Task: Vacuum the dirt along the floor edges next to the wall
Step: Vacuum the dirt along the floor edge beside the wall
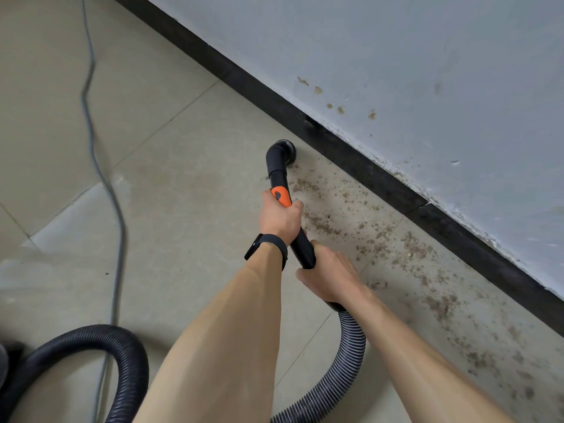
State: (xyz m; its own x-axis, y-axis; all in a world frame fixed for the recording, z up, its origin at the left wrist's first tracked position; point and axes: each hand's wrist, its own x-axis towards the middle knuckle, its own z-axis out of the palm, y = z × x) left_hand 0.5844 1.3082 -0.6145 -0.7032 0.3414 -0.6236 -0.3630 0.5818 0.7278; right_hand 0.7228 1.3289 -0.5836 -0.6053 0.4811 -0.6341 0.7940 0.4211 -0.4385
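A black vacuum wand [277,170] with an orange collar [281,196] runs from my hands toward the wall. Its round brush nozzle [287,148] sits on the tile right beside the black baseboard [351,154]. My left hand [280,216] grips the wand just below the orange collar, a black band on its wrist. My right hand [331,274] grips the lower end of the wand where the ribbed hose [348,358] joins. Brown dirt [393,239] is scattered over the tiles along the baseboard, to the right of the nozzle and toward the near right corner.
The hose loops under my arms to the vacuum body [7,361] at the bottom left edge. A grey power cord [91,123] snakes across the beige tiles on the left. The pale wall [427,87] carries several brown stains above the baseboard.
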